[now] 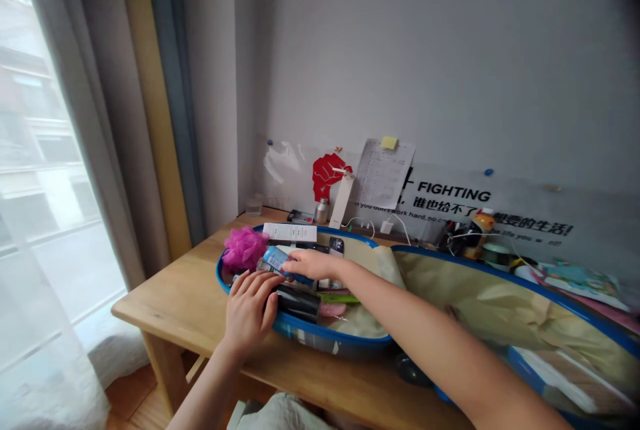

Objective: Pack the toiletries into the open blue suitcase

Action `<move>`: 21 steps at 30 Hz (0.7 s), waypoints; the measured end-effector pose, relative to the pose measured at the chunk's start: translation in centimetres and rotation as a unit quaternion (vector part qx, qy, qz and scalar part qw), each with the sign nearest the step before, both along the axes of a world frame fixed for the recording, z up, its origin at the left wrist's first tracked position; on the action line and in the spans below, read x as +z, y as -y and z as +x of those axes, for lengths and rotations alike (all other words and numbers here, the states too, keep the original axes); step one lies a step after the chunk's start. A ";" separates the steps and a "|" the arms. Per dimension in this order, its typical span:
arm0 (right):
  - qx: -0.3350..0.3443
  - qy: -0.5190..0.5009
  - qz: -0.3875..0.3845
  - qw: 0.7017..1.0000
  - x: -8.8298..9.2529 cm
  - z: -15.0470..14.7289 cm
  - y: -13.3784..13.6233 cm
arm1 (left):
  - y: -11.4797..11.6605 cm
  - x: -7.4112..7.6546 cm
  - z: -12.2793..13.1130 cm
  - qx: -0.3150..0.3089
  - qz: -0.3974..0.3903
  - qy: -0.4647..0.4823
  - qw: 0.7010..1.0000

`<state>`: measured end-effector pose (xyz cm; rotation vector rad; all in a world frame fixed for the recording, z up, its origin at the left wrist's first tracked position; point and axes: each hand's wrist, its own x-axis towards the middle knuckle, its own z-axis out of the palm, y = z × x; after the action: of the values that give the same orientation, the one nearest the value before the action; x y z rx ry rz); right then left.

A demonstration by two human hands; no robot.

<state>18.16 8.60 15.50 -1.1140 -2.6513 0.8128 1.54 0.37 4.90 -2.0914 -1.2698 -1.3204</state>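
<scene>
An open suitcase [345, 339] with a blue rim and beige lining lies on the wooden table. My right hand [317, 265] reaches into its left half, fingers closed over a blue packet [274, 258] with a white label. My left hand [249, 307] rests at the near left rim, fingers stretched out beside the end of a black cylinder [299, 303]; nothing shows in its grip. A pink bath puff [245, 248] sits in the far left corner. Behind my right hand is a white printed box [291, 232]. Green [340, 298] and pink [332, 310] items lie near the cylinder.
The suitcase's other half [475, 297] spreads to the right, holding a blue and white flat item [560, 377]. Along the wall stand a white lamp [342, 200], a metal bottle [321, 211], a glass [253, 205] and an orange bottle [481, 223]. Curtains [145, 103] hang at left.
</scene>
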 end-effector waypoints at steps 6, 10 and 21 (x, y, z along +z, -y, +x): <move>-0.014 0.052 -0.025 0.998 -0.1 -1.2 -0.4 | 0.0 0.0 0.0 -0.002 0.002 0.007 1.000; -0.040 0.070 0.034 0.996 -0.1 -1.1 -0.7 | 0.1 -0.1 0.0 0.002 0.001 0.007 1.000; 0.023 0.105 0.091 0.990 -1.1 -0.4 -0.7 | 0.0 -0.2 0.1 0.005 -0.002 0.010 1.000</move>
<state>17.80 9.28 14.36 -1.1526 -2.8622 0.4695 1.61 0.41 4.73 -2.0766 -1.2897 -1.3395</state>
